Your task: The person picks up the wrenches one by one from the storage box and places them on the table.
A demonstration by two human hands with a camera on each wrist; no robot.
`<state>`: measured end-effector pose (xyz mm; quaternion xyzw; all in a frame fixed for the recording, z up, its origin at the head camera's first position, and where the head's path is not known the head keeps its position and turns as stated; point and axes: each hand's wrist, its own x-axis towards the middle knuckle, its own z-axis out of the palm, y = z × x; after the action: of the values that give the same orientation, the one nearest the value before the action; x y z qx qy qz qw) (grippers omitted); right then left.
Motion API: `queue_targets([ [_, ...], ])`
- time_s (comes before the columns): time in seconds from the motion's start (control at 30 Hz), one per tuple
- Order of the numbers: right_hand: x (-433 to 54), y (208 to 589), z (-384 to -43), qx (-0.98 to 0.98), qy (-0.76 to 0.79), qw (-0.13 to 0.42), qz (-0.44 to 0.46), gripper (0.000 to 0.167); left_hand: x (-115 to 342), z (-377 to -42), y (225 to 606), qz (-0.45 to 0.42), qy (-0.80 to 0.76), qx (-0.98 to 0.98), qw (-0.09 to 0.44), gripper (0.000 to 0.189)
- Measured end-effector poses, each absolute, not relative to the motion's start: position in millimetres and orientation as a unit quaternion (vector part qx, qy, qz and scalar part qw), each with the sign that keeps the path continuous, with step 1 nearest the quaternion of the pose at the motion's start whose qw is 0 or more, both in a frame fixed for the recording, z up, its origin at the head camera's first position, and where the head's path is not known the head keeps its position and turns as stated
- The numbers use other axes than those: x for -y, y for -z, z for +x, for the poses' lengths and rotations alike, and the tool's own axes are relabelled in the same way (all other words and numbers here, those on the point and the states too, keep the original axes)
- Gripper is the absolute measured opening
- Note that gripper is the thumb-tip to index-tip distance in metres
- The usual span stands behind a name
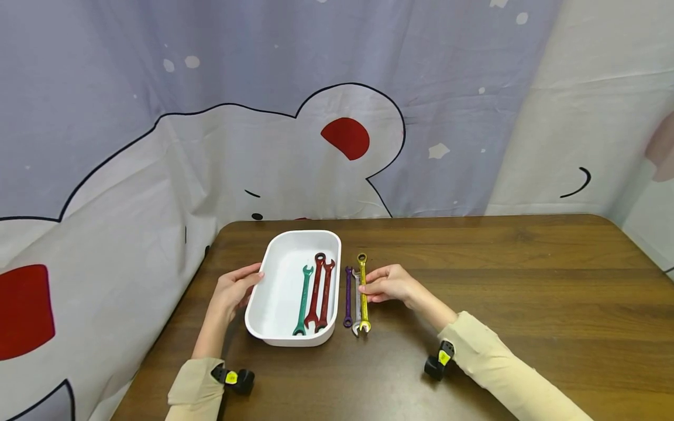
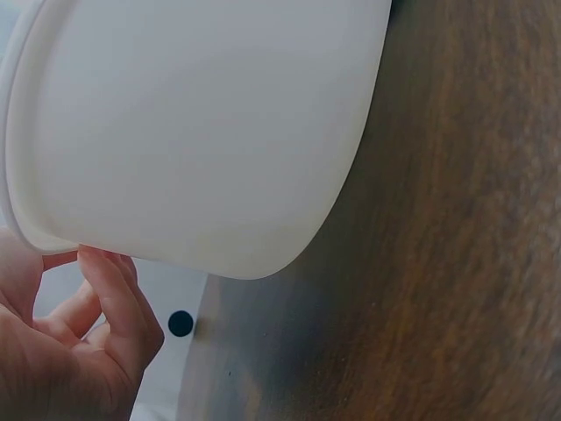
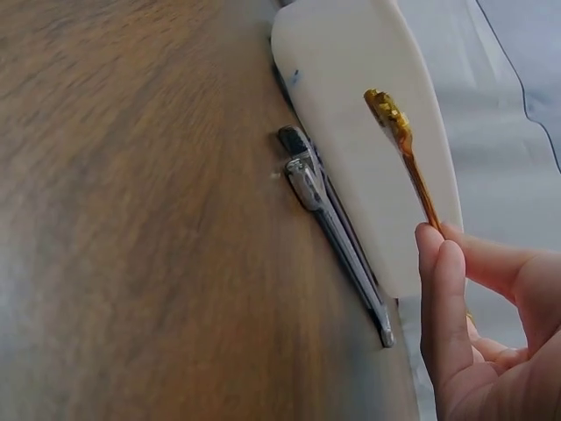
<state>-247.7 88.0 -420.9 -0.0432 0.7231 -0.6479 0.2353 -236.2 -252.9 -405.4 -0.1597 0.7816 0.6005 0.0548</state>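
Note:
A yellow wrench (image 1: 363,298) is pinched between the thumb and fingers of my right hand (image 1: 391,285). The right wrist view has this wrench (image 3: 419,180) raised off the table, its fingers gripping partway along the shaft. Beneath it lie a silver wrench (image 1: 357,304) and a purple wrench (image 1: 348,297), side by side on the table. My left hand (image 1: 231,292) grips the left rim of a white tray (image 1: 276,280), thumb on top and fingers under the lip. Inside the tray rest a green wrench (image 1: 304,298) and two red wrenches (image 1: 316,289), lengthwise toward its right side.
The wooden table (image 1: 500,292) extends to the right of the tray and wrenches. Behind its far edge hangs a patterned curtain (image 1: 447,105). A black wrist camera (image 1: 239,380) is strapped at the left sleeve, another camera (image 1: 438,361) at the right.

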Motion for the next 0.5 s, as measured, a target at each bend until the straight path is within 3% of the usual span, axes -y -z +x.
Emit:
queue_targets([
  [0.5, -93.5, 423.1, -248.1, -0.742, 0.628, 0.232, -0.028, 0.035, 252.6, -236.5, 406.1, -0.161, -0.598, -0.783, 0.055, 0.05],
])
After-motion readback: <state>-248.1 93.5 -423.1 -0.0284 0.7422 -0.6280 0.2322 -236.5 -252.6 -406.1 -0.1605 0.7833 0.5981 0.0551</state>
